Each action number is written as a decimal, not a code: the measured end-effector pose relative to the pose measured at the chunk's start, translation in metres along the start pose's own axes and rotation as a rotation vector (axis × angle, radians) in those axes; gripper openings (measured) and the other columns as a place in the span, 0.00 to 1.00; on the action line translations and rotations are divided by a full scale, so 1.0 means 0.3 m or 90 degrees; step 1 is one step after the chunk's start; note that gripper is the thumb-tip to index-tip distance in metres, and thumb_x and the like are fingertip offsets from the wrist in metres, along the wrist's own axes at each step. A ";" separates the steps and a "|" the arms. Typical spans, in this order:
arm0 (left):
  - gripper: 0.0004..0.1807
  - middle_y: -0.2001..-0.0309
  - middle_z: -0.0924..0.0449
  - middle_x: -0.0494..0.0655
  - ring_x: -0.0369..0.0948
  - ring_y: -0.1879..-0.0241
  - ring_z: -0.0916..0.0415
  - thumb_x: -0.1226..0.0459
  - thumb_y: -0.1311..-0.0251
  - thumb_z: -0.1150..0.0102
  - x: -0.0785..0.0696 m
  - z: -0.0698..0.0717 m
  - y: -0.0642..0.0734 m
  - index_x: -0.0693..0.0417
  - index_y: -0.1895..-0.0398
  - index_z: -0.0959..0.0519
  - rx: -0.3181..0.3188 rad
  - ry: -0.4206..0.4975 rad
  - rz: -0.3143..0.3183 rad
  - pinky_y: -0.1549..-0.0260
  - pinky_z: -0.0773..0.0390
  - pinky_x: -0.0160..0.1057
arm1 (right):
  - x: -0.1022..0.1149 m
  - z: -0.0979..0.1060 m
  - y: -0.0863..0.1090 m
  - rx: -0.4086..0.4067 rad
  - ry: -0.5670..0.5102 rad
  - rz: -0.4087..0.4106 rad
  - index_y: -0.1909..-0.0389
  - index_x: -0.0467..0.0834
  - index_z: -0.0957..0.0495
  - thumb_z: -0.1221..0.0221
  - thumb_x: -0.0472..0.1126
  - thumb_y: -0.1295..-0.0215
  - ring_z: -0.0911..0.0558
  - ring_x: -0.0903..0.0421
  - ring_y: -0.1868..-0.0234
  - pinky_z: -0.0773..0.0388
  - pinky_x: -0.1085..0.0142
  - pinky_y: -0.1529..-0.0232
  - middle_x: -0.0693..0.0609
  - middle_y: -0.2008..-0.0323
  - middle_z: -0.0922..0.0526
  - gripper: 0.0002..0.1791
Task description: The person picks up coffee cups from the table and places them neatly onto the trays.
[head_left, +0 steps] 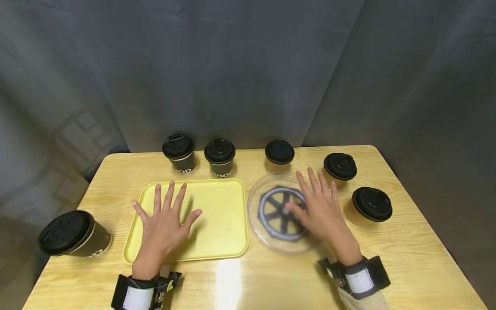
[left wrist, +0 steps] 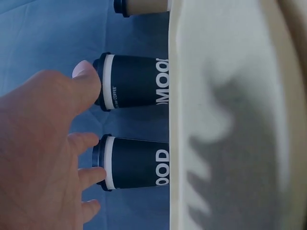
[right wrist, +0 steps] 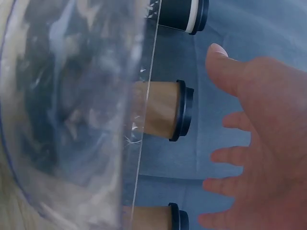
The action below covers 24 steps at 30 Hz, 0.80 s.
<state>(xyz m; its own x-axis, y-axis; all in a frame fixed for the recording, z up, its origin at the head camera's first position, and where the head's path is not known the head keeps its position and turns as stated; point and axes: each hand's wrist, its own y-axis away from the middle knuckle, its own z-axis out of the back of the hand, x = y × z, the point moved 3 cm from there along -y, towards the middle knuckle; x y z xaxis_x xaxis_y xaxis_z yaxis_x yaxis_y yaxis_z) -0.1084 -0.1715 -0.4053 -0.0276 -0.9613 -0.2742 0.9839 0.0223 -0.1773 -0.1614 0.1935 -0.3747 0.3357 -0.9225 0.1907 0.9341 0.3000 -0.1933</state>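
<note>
Head view — rectangular yellow tray (head_left: 217,219), clear disc (head_left: 276,217)

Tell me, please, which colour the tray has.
The tray is yellow; the head view shows this best.

Lab-like recording spot, gray curtain (head_left: 232,77), wooden table (head_left: 279,280), 2 wrist cameras (head_left: 335,273)

Grey curtain (head_left: 232,73) hangs from nine through twelve to three o'clock; slanting crease (head_left: 337,64) at one, faint pale block pattern (head_left: 86,121) at nine. Wood-grain table (head_left: 418,258) from eight to four o'clock, far corners rounded; bright light reflection (head_left: 227,282) at six.
</note>
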 end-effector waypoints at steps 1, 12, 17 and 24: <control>0.43 0.22 0.53 0.55 0.62 0.23 0.64 0.33 0.36 0.58 -0.002 0.001 -0.006 0.43 0.23 0.46 0.000 0.001 0.000 0.42 0.76 0.82 | -0.001 0.004 -0.002 -0.002 0.000 0.001 0.23 0.51 0.52 0.41 0.64 0.39 0.57 0.32 0.23 0.61 0.29 0.30 0.37 0.23 0.54 0.49; 0.44 0.22 0.53 0.55 0.62 0.23 0.62 0.33 0.36 0.58 -0.003 0.001 -0.037 0.43 0.23 0.47 -0.006 -0.006 -0.006 0.41 0.75 0.81 | -0.001 0.014 -0.008 -0.002 0.002 -0.005 0.23 0.52 0.51 0.43 0.66 0.38 0.57 0.33 0.23 0.60 0.30 0.30 0.39 0.22 0.57 0.48; 0.44 0.22 0.54 0.55 0.63 0.24 0.61 0.33 0.37 0.57 -0.004 -0.012 -0.034 0.43 0.23 0.47 0.009 -0.006 -0.006 0.41 0.73 0.82 | -0.008 0.020 0.007 0.005 0.019 -0.010 0.23 0.51 0.51 0.47 0.68 0.36 0.56 0.32 0.24 0.58 0.28 0.31 0.37 0.23 0.54 0.47; 0.44 0.22 0.53 0.55 0.62 0.24 0.61 0.33 0.37 0.57 0.004 -0.014 -0.034 0.42 0.23 0.48 0.013 -0.008 0.003 0.41 0.74 0.82 | -0.005 0.016 0.000 -0.009 0.015 0.003 0.23 0.52 0.51 0.43 0.64 0.37 0.57 0.32 0.23 0.60 0.29 0.30 0.38 0.23 0.55 0.47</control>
<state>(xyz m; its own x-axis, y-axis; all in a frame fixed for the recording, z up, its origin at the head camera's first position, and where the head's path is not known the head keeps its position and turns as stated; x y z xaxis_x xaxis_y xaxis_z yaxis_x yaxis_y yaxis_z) -0.1194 -0.1717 -0.4076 -0.0205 -0.9643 -0.2639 0.9874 0.0219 -0.1568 -0.1613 0.1959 -0.3703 0.3366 -0.9268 0.1668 0.9308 0.3006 -0.2079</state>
